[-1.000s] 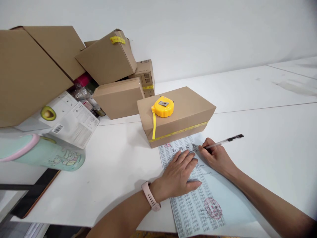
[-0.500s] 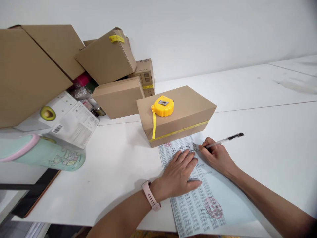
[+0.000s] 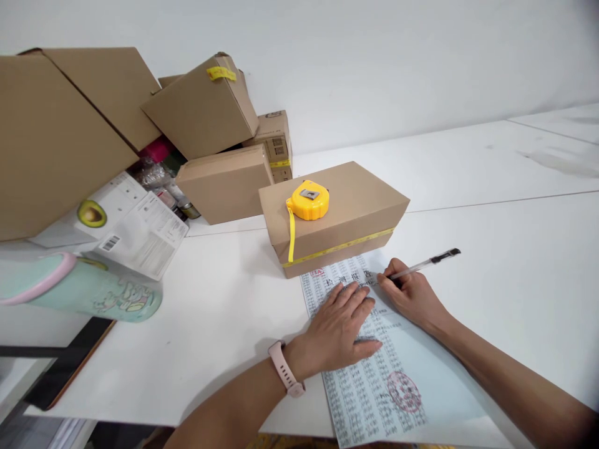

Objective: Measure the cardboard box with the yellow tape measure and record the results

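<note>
The white tabletop [image 3: 510, 268] stretches wide past my right hand [image 3: 410, 296], and its near edge passes beneath my left forearm. A cardboard box [image 3: 349, 209] stands ahead of my hands, at the far end of the printed sheet [image 3: 397, 352], whose near end reaches the table edge. My left hand [image 3: 341, 327] lies flat on that sheet, thumb spread. My right pinches a pen [image 3: 423, 265], writing end down near my left fingertips.
</note>
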### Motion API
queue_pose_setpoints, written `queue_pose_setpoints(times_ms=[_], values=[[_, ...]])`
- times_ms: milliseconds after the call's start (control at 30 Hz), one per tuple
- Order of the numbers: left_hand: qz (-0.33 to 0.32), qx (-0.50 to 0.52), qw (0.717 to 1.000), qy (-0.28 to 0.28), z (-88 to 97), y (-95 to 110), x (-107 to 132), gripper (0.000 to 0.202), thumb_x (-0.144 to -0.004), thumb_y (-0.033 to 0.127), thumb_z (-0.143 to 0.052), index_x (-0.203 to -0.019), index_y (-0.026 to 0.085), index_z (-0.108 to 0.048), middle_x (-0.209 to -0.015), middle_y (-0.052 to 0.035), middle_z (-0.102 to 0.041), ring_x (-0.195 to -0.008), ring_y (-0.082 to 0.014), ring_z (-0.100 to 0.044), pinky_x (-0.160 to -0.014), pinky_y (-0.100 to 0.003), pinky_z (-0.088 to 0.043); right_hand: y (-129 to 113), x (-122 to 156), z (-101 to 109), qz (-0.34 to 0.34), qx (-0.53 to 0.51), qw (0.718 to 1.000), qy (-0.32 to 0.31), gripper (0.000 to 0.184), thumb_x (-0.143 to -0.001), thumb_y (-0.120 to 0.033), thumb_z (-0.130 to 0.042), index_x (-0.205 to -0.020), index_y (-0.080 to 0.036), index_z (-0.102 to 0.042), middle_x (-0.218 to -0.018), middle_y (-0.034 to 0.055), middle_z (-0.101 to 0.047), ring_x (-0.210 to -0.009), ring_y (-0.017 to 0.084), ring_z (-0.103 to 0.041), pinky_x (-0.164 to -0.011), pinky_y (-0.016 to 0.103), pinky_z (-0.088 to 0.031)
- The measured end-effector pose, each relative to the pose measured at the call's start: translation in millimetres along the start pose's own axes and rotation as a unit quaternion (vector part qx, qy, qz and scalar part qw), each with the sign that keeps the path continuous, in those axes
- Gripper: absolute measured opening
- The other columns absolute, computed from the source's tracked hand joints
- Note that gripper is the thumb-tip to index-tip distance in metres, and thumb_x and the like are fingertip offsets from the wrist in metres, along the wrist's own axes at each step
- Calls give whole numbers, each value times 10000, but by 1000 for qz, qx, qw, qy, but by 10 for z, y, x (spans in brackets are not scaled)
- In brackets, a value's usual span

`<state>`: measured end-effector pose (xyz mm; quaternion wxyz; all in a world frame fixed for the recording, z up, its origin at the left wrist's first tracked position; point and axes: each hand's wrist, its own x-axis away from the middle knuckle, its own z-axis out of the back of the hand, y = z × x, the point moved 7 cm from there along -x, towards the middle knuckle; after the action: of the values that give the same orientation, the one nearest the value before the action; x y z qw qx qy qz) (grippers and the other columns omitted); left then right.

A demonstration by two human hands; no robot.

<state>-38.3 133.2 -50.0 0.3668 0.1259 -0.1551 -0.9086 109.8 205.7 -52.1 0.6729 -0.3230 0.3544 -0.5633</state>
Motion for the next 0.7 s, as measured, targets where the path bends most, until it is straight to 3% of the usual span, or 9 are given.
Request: queue_pose_setpoints(times_ms=[467, 700], values=[[-1, -7, 1000, 4, -4, 9, 4, 648, -961, 540, -489, -1440, 115, -391, -1583, -144, -359, -1513, -284, -210, -1263, -460, -126, 15, -1, 42, 2, 11, 1000, 19, 242, -878, -351, -539, -693, -243, -423, -538, -63, -436, -497, 112, -375, -491, 263, -313], [-3, -5, 1000, 5, 7, 9, -1, 643, -963, 531, -492, -1440, 111, -393, -1581, -147, -362, -1509, -290, -219, -1262, -454, -114, -6, -5, 24, 6, 16, 1000, 12, 252, -876, -361, -538, -696, -245, -405, -518, -76, -384, -479, 106, -350, -479, 260, -295]])
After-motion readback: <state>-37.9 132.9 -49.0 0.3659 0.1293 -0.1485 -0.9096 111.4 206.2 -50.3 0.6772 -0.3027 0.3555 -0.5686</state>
